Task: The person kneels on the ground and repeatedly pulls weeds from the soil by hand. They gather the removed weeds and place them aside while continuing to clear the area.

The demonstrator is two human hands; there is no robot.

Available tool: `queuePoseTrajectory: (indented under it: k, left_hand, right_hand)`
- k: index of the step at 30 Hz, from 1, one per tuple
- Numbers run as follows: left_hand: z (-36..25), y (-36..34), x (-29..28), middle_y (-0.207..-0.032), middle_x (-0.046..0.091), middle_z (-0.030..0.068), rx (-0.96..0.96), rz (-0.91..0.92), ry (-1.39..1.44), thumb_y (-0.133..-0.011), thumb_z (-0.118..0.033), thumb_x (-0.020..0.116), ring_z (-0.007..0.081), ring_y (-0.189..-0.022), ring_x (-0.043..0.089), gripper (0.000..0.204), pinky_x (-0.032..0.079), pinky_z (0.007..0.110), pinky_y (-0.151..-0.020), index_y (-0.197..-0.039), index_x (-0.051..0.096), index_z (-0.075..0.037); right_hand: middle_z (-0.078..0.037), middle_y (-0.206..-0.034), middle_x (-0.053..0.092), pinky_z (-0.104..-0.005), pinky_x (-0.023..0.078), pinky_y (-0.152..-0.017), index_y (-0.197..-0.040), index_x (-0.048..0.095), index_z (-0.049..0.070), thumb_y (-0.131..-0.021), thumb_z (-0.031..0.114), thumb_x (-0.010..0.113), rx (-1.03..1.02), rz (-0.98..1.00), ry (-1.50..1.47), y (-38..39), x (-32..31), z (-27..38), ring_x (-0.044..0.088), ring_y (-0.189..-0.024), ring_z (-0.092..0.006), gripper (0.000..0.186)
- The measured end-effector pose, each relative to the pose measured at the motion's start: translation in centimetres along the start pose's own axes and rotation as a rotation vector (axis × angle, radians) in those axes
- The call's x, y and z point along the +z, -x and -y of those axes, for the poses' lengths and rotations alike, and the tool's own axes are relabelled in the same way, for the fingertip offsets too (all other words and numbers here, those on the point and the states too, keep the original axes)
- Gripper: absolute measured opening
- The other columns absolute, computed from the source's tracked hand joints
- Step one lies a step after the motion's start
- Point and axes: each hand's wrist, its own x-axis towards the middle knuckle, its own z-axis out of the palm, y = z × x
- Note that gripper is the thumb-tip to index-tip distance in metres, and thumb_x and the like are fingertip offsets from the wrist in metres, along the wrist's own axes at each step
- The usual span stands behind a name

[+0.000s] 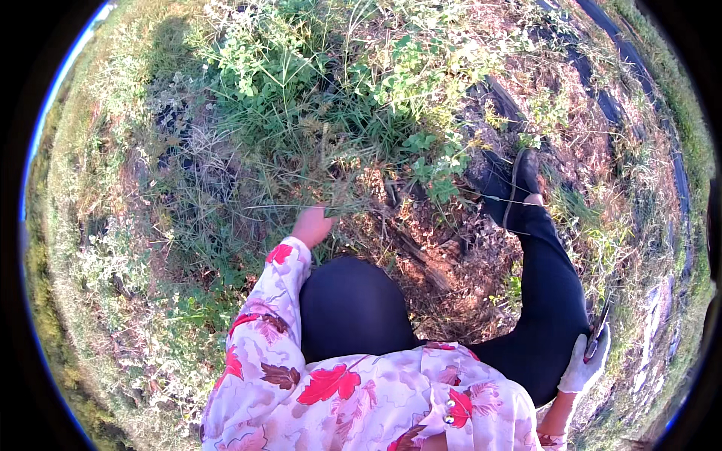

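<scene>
My left hand is bare and closed around a tuft of long thin grass, just beyond my bent left knee. The blades fan out to both sides of the fist. My right hand wears a pale glove and rests out beside my right knee. In it is a slim, dark hand tool pointing away from me; its full shape is hard to make out. Dense green weeds grow ahead of my left hand.
Dry brown litter and bare soil lie between my legs. My right shoe is planted near a low leafy plant. Dark strips run along the ground at the far right.
</scene>
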Motion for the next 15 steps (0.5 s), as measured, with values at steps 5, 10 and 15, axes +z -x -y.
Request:
queuePoseTrajectory:
  k: [5, 10, 15]
  left_hand:
    - [12.6, 10.1, -3.5, -0.085, 0.065, 0.0199, -0.367, -0.190, -0.066, -0.073, -0.032, 0.068, 0.0343, -0.080, 0.063, 0.041, 0.047, 0.040, -0.074, -0.095, 0.062, 0.002]
    - [9.8, 14.0, -12.5, -0.092, 0.063, 0.0213, -0.326, -0.356, -0.370, -0.072, -0.022, 0.066, 0.0389, -0.089, 0.060, 0.034, 0.047, 0.046, -0.079, -0.100, 0.060, -0.003]
    - [-14.3, 11.2, -21.9, -0.082, 0.063, 0.0155, -0.002, -0.636, -0.710, -0.076, -0.017, 0.061, 0.0324, -0.076, 0.063, 0.027, 0.050, 0.043, -0.064, -0.102, 0.056, -0.010]
  right_hand:
    - [-0.013, -0.108, 0.060, -0.0320, 0.044, -0.087, -0.119, 0.052, 0.002, -0.075, 0.006, 0.059, -0.168, -0.005, 0.150, 0.2, 0.2, 2.1, 0.058, -0.099, -0.0221, 0.044]
    - [-0.013, -0.105, 0.060, -0.0333, 0.046, -0.085, -0.115, 0.054, 0.003, -0.074, 0.009, 0.064, -0.239, -0.018, 0.143, 0.4, -1.0, 1.7, 0.060, -0.096, -0.0244, 0.043]
    - [-0.012, -0.102, 0.060, -0.0339, 0.046, -0.083, -0.113, 0.055, 0.004, -0.073, 0.010, 0.066, -0.315, -0.046, 0.166, 0.8, -1.6, 1.6, 0.060, -0.093, -0.0251, 0.042]
